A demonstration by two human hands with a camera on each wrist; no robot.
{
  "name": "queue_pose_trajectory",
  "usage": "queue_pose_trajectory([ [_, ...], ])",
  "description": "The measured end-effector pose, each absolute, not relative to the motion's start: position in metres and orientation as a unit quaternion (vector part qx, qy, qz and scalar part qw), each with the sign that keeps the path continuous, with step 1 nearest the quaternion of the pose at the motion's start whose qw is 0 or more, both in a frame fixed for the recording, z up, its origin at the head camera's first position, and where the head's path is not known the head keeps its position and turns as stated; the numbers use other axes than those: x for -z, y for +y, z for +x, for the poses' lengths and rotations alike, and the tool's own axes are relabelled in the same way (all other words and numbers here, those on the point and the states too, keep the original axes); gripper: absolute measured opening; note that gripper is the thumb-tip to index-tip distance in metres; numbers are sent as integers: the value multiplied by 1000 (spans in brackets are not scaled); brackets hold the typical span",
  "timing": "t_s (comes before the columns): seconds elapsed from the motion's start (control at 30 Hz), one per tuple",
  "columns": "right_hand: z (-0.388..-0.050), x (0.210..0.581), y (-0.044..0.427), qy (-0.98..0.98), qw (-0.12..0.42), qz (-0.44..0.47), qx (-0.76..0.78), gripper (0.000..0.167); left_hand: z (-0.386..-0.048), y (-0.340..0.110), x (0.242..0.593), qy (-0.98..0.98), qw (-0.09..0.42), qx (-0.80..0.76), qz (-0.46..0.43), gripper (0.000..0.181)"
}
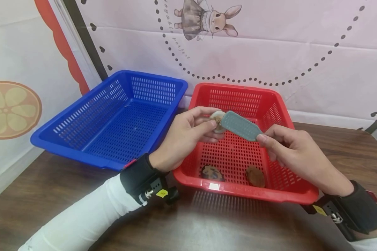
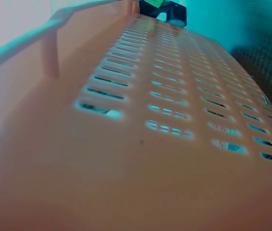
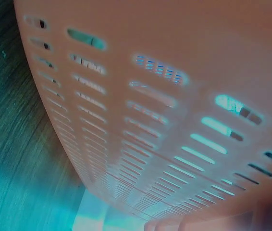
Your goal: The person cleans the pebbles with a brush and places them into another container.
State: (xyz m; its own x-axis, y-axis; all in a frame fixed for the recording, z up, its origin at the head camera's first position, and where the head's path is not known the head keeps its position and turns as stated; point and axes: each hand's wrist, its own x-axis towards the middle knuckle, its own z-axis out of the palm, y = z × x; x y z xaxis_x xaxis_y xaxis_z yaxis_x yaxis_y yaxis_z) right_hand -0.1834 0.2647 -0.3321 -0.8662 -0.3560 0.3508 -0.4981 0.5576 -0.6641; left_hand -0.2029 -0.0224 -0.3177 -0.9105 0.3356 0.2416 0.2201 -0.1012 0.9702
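Note:
In the head view my left hand (image 1: 188, 132) pinches a small round pale and brown item (image 1: 219, 121) between thumb and fingers. My right hand (image 1: 295, 150) pinches the narrow end of a flat grey-green strip (image 1: 241, 126), whose wide end meets or overlaps the round item. Both hands are above the red basket (image 1: 245, 191). On the basket's floor lie a dark-spotted round piece (image 1: 212, 173) and a brown round piece (image 1: 255, 176). Each wrist view is filled by a perforated basket wall (image 2: 102, 163), (image 3: 213, 48) and shows neither hand.
A blue basket (image 1: 78, 157) stands to the left of the red one on the brown wooden table (image 1: 207, 226). Behind them hangs a pale printed cloth (image 1: 270, 45) with a rabbit figure.

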Motion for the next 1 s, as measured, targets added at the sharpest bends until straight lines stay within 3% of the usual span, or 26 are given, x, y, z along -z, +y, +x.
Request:
queue_pose_trajectory([
  [0.37, -183, 332, 265, -879, 58, 267, -390, 8, -201, -25, 319, 681, 45, -700, 212, 33],
  [1.0, -183, 330, 264, -881, 100, 226, -403, 11, -202, -25, 319, 695, 47, -676, 240, 33],
])
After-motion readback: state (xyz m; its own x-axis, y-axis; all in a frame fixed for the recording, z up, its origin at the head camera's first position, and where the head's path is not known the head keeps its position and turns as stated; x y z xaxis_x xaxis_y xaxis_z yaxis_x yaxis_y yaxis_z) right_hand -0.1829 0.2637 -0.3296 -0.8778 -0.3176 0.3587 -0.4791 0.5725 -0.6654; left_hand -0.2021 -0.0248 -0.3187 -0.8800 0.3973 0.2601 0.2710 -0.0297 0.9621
